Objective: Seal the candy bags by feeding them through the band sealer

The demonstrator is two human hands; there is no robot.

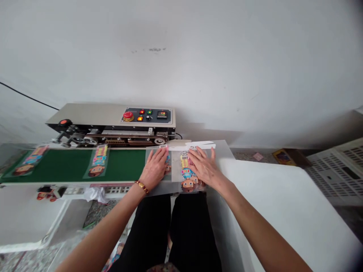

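My left hand (155,166) lies flat, fingers stretched forward, on a clear plastic packet (168,169) at the right end of the green conveyor belt (124,166). Most of that packet is hidden under the hand. To the right, my right hand (205,166) rests with fingers spread on a few overlapping printed packets (187,177) showing a cartoon face. Two more such packets lie on the belt: one at its middle (98,160), and another packet (30,161) near the left end. Behind the belt stands a band sealing machine (107,117).
The control panel (146,115) has a red stop button, lit switches and a digital display. A white surface (283,204) extends on the right, with a slatted plastic crate (340,170) beyond it. A white tub (31,219) sits below the belt at left. The wall (212,68) closes the back.
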